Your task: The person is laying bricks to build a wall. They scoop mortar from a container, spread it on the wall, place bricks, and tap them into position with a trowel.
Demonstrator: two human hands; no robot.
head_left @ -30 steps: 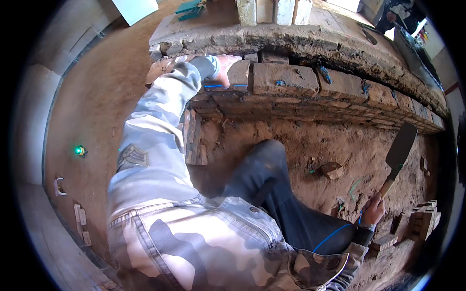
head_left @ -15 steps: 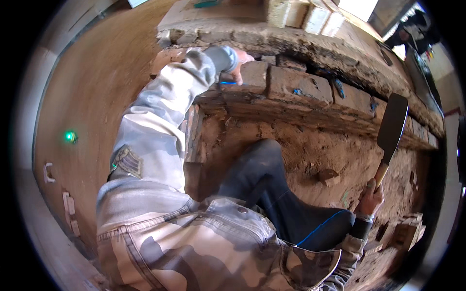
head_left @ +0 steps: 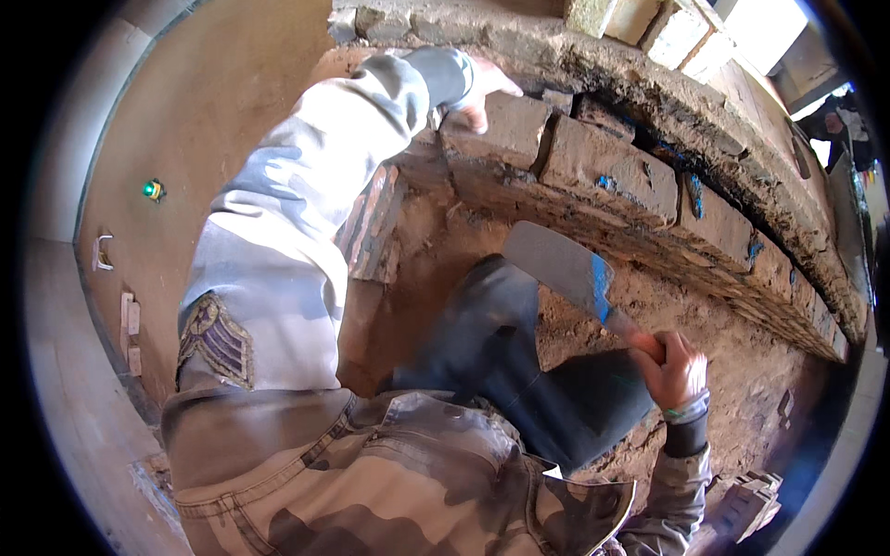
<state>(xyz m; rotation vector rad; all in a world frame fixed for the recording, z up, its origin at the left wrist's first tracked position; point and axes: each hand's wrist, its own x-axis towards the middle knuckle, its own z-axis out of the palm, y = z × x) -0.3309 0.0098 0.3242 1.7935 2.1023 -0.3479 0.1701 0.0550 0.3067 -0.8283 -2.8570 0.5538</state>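
Observation:
My right hand (head_left: pixel 675 372) grips the handle of a brick trowel (head_left: pixel 552 264), whose broad, cleaver-like dark blade has a blue band near the handle. The blade points left, above my knee and in front of a row of mud-coloured bricks (head_left: pixel 607 174). At the left end of that row my left hand (head_left: pixel 484 91) reaches over a brick (head_left: pixel 501 130). Its fingers stretch along the back and its thumb hangs apart at the front. Contact with the brick is not clear, and the sleeve hides part of the row there.
Behind the bricks runs a rough ledge (head_left: pixel 640 88), with a dark gap between. Pale blocks (head_left: pixel 686 37) stand on it. A brown door (head_left: pixel 199 120) with a handle (head_left: pixel 102 252) is at the left. Broken bricks (head_left: pixel 746 505) lie at the lower right, on the dirt ground.
The trowel has swung from upright at the far right to pointing left over my knee, with my right hand moving inward. My left hand stays by the same brick. The whole view has shifted.

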